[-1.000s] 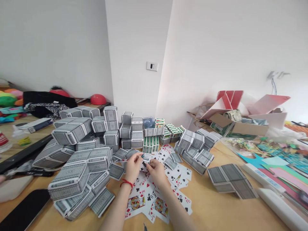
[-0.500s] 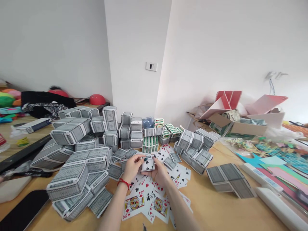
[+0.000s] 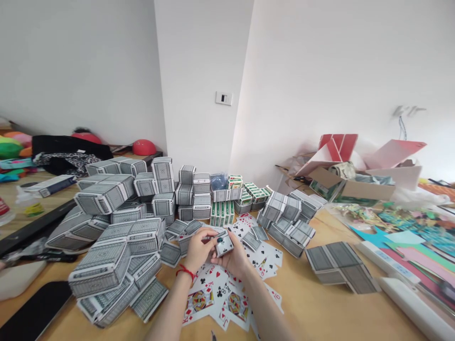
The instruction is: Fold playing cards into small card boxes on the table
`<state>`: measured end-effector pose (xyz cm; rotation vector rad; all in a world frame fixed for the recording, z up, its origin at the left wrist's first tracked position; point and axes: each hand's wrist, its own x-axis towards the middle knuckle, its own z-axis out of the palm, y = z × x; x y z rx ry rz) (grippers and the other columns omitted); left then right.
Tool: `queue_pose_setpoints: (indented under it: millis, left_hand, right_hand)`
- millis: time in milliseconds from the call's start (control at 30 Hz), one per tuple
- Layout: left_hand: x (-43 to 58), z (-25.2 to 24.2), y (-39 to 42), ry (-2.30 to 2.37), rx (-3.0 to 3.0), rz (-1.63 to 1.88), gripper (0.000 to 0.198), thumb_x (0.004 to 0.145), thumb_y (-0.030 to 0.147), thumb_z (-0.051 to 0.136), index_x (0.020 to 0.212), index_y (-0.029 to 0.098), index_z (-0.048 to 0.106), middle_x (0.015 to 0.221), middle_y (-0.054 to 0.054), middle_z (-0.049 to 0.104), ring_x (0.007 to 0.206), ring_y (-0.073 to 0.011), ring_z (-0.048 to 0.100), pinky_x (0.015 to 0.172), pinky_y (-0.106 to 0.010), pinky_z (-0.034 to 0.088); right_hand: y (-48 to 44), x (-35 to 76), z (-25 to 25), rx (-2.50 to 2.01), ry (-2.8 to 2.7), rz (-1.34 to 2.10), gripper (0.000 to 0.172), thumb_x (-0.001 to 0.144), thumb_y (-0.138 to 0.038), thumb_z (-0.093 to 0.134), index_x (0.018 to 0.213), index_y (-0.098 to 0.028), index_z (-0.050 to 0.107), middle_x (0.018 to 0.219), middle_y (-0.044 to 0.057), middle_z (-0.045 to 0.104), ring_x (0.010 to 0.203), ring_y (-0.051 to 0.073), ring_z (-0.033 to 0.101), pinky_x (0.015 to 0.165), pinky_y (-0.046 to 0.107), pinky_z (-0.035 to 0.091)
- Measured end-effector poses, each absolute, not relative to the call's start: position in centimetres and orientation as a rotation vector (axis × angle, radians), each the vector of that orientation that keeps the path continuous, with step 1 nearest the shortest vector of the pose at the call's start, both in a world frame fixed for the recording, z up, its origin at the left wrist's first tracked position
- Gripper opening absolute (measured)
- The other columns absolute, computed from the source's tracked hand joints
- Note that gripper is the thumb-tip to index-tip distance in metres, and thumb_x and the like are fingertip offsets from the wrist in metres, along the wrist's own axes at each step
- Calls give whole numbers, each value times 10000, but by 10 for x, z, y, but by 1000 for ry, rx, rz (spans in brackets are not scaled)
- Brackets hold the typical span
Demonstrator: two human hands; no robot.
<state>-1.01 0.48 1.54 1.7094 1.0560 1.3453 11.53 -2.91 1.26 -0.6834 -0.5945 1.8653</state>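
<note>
Between both hands is a small box folded from playing cards [image 3: 224, 245], a club face turned upward. My left hand [image 3: 202, 246], with a red cord at the wrist, pinches its left side, thumb on the top face. My right hand [image 3: 236, 255] wraps round its right side; some of those fingers are hidden. Loose playing cards [image 3: 218, 289], mostly face up, lie spread on the table beneath my wrists. Just beyond the hands are several folded grey-backed cards [image 3: 177, 227].
Stacks of grey card boxes [image 3: 106, 255] crowd the left, with more card blocks [image 3: 286, 220] at the right. Green-and-white card packs [image 3: 222, 213] stand behind the hands. A joined card piece [image 3: 341, 265] and a white power strip [image 3: 386, 260] lie on the right.
The card box has tilted and turned between my hands, shifting slightly right. My left fingers have moved along with it onto its upper left edge. The surrounding stacks stay put.
</note>
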Motion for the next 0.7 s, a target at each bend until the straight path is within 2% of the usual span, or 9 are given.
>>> queue_pose_setpoints:
  millis: [67,267,433,533,633,700]
  left_hand:
    - [-10,16,4,1051,1708,1344,81,628,221,619,686,180,658,827,-52,638,838,-201,589,790,-336,455]
    - [-11,18,4,1080,1431,1346,152,663,298,583,738,174,537,704,-9,601,672,-161,589,625,-277,474]
    - [-10,19,2,1059,1426,1416,139,657,263,555,722,195,452,689,16,553,680,-144,574,625,-251,465]
    - [-8,21,-4,967,1628,1275,65,643,182,511,651,197,448,816,-24,604,785,-170,583,683,-276,462]
    - [-7,25,-11,916,1842,1184,135,574,98,494,535,197,411,1056,-72,595,1015,-233,524,795,-320,430]
    - [-7,26,-13,895,1912,1137,166,567,86,499,510,201,393,1087,-82,586,1053,-252,502,820,-339,420]
  right_hand:
    - [-29,116,12,-671,-578,1880,478,822,-530,373,835,-108,597,683,78,625,556,138,570,586,300,503]
    - [-29,119,10,-695,-553,1878,494,810,-546,360,872,-111,586,700,77,611,586,150,578,602,320,503]
    - [-28,114,12,-727,-574,1693,326,758,-484,493,825,-174,568,724,33,602,620,154,578,584,309,498]
    - [-27,110,10,-774,-657,1487,247,711,-426,584,762,-188,545,677,5,586,601,146,562,521,261,477]
    - [-25,110,4,-894,-745,1352,281,685,-436,619,665,-196,473,497,-67,459,396,83,440,373,194,382]
    - [-24,112,0,-1005,-785,1273,319,694,-471,601,642,-205,431,424,-107,348,288,49,299,285,173,265]
